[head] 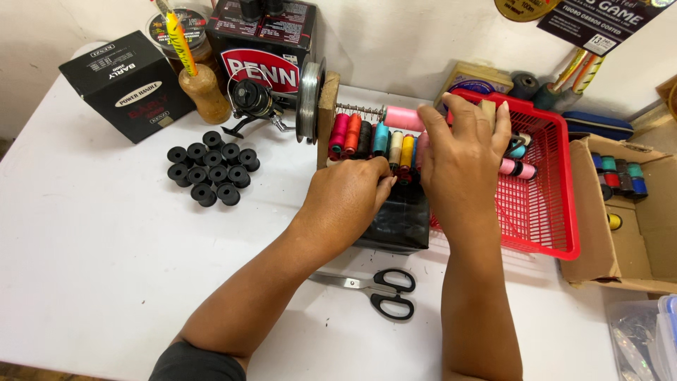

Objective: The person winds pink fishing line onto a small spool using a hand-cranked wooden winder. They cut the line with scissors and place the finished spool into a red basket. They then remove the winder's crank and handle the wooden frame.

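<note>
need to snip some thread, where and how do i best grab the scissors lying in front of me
Take the scissors by the black loop handles at their right end, coming from above. They lie flat and closed on the white table, blades pointing left, with the handles clear of both the left hand and right hand.

A white table (84, 233) is spread beneath the hands, evenly lit, with soft shadows cast. A plain cream wall (402, 35) is seen beyond them. A strip of brown floor (14, 370) is glimpsed lower left.
</note>
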